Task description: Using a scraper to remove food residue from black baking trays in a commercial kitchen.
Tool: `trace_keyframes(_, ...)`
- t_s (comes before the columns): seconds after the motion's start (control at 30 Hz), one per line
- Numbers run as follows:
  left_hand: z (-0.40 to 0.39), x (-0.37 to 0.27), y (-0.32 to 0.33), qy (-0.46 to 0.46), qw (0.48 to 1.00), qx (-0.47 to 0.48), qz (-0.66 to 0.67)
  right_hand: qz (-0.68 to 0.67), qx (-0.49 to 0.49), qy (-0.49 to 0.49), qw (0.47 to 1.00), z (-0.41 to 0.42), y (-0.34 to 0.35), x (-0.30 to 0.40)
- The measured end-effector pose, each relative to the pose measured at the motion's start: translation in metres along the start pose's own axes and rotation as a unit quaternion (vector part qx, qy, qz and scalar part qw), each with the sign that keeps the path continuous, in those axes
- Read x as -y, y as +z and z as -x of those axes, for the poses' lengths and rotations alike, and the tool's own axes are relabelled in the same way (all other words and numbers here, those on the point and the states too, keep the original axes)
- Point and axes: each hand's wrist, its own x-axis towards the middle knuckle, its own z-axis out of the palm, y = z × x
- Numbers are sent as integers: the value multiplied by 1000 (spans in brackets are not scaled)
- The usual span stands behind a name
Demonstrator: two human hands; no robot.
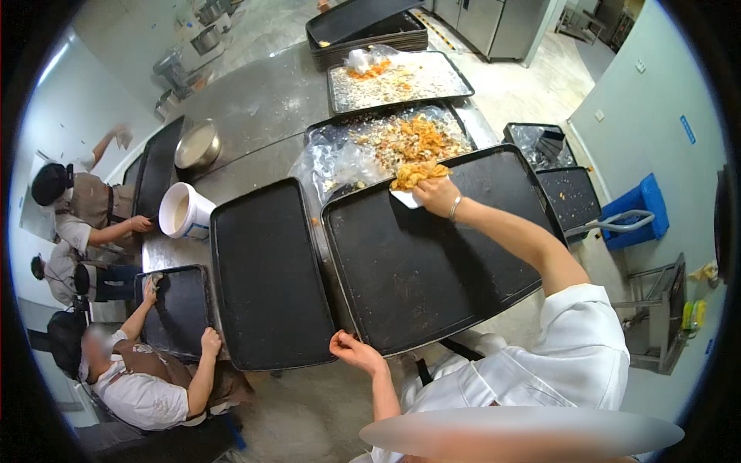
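My right hand [437,195] grips a white plastic scraper [407,199] over the far rim of a large black baking tray [440,260]. A heap of yellow-orange food scraps [419,173] lies on the scraper. Just beyond is a tray [473,130] of mixed crumbs and orange scraps [425,139], with a crumpled clear plastic bag [341,162] at its left. My left hand [356,352] is at the near left corner of the large tray, fingers curled; whether it grips the rim cannot be made out. Left of it lies another black tray [269,278].
A crumb-covered tray [405,84] and a stack of trays [367,46] stand farther back on the steel table [255,98]. A white bucket [185,211] and metal bowl [198,144] sit left. One co-worker [150,370] wipes a tray [173,324]; others stand behind.
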Motion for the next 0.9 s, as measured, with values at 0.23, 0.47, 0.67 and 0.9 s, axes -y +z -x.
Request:
trace_keyframes(0.23,3,6,1,12,1000,12,-9,48,22,139,989,-78,-85,-93)
trace_keyframes(0.47,-2,14,-4,18,999,29,-35,-74,186,130,971,111,-155,-13)
trace_keyframes(0.67,-5,14,-3,27,998,16,-45,-85,277,163,943,301,-208,40)
trace_keyframes(0.9,-6,22,12,14,998,26,-49,54,251,144,956,199,-125,-124)
